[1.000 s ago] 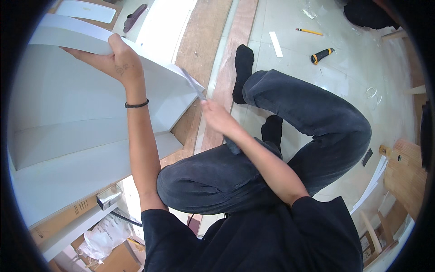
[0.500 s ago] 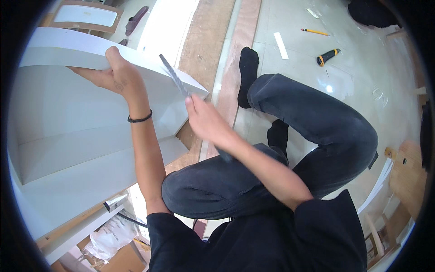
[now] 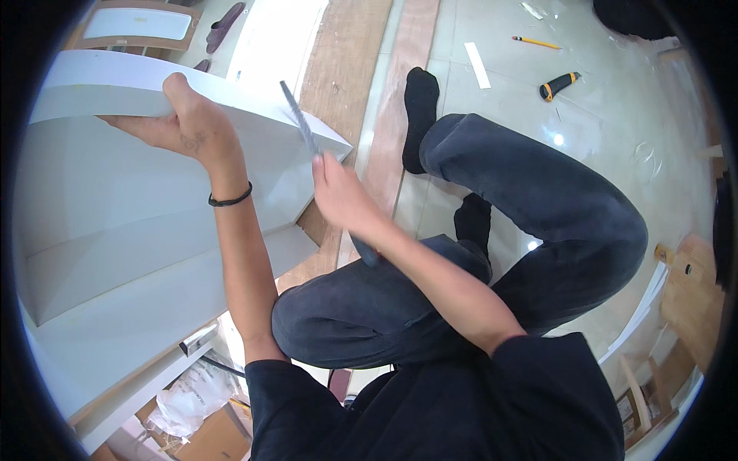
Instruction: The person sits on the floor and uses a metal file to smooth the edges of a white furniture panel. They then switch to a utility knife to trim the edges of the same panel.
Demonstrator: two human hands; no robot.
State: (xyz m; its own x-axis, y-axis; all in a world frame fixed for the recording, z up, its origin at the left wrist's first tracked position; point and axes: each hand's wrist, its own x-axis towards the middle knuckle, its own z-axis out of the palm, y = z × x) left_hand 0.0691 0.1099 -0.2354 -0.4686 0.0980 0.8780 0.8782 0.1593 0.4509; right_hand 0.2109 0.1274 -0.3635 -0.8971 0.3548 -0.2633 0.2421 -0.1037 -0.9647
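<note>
A person in a black shirt and dark trousers sat on a tiled floor (image 3: 515, 115), both hands at a white cabinet (image 3: 108, 246). The left hand (image 3: 201, 137) gripped the cabinet's upper panel (image 3: 123, 81), thumb over the outer edge and fingers closed along the inner face, apparently to steady it from both sides. The cabinet stood at the person's left, its panel's right corner reaching over a wooden board (image 3: 346, 61), which may have kept it off the tiles. The right hand (image 3: 342, 196) closed around a slim grey file (image 3: 298, 117), its fingers wrapped about the handle, whose dark end showed below the fist, above the thigh. The tool slanted across the panel near that corner, a hold that seemed chosen to lay its length along the edge; whether metal touched panel could not be told. Beyond the right edge of a second, pinkish board (image 3: 411, 61) lay a white strip (image 3: 477, 64), a yellow pencil (image 3: 536, 43) and a black-and-orange utility knife (image 3: 559, 86), seemingly set aside within reach. A clear plastic bag (image 3: 188, 399) rested below the cabinet's lower edge.
</note>
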